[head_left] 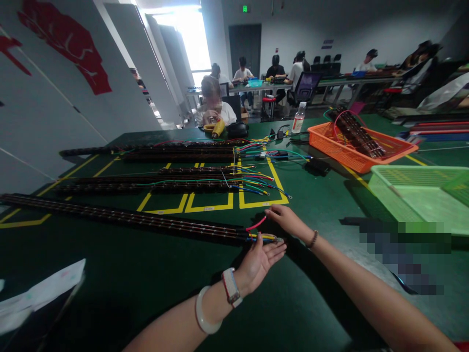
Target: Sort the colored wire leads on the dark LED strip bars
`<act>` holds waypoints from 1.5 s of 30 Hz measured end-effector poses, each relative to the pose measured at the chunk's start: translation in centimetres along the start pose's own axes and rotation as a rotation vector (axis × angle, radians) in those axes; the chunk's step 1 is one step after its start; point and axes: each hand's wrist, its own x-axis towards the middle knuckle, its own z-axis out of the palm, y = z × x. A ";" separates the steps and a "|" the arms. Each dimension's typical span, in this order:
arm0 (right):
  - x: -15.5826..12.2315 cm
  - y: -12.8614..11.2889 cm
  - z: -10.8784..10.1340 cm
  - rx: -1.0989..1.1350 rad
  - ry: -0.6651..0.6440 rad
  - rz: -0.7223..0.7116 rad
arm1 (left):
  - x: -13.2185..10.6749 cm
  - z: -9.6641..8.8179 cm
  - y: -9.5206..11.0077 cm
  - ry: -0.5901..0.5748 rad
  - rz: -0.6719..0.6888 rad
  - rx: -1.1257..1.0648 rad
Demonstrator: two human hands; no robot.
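Nearest, the left hand [258,264], wearing a watch [231,287] and a pale bangle [206,310], lies palm up with its grip spread, yellow and blue leads [269,237] running along the thumb and fingers. Just beyond, the right hand [289,220] has its grip pinching the tip of a red lead [257,224]. These leads come from the end of a long dark wire bundle [128,217] that stretches leftward across the green counter [146,288]. The work on this bundle appears partway along: the red lead is drawn apart, while the yellow and blue ones are bunched and seem left to be separated. Past it lie more dark bundles [183,185], their coloured leads [258,188] already fanned out, within yellow tape outlines [208,209]; another group [176,154] lies behind. To the right stand a light green basket [421,169] and an orange basket [335,150] holding a further bundle [355,129], with a bottle [299,119] near it. At the counter's far side a co-worker [227,112] sits behind a yellow tool [219,128]. Deeper in the room, several people work at another counter [267,87], before a dark door [245,46] and a bright window [190,44].
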 end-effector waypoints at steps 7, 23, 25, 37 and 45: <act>4.5 -1.0 0.3 -0.120 -0.034 -0.115 | -0.1 -0.3 0.0 -0.095 -0.004 -0.014; -4.0 0.4 -1.9 -0.094 -0.253 0.002 | 0.0 -0.1 0.2 0.001 -0.040 -0.022; -5.0 0.0 -1.8 -0.064 -0.297 -0.029 | 0.0 0.1 0.2 0.043 -0.026 -0.009; -3.0 0.9 -0.6 0.119 -0.221 0.106 | -0.3 0.2 0.1 0.065 0.014 0.065; 0.5 1.1 0.0 0.257 -0.185 0.097 | -0.3 0.0 0.1 0.062 0.036 0.030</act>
